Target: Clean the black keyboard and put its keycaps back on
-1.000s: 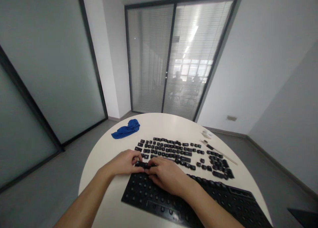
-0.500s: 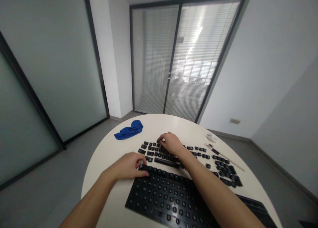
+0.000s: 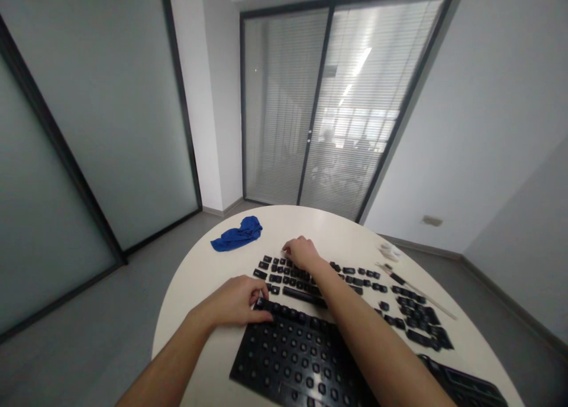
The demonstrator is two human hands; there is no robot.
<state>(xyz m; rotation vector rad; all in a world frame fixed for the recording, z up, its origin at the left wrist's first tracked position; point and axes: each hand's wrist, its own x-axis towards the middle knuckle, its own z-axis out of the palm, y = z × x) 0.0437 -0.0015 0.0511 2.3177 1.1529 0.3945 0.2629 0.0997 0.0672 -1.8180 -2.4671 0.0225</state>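
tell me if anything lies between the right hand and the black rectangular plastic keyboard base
Yes: rows of small black plastic keycaps and a long black bar-shaped key lie on the round white table between the right hand and the keyboard base. The crumpled blue cloth lies off to the left, clear of that path.

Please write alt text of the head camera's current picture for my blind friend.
A person's bare left hand touches the far left corner of a largely stripped, flat black keyboard, while their bare right hand is at the far side of loose black plastic keycaps on a round cream-white table. A crumpled blue cloth lies beyond the left hand.
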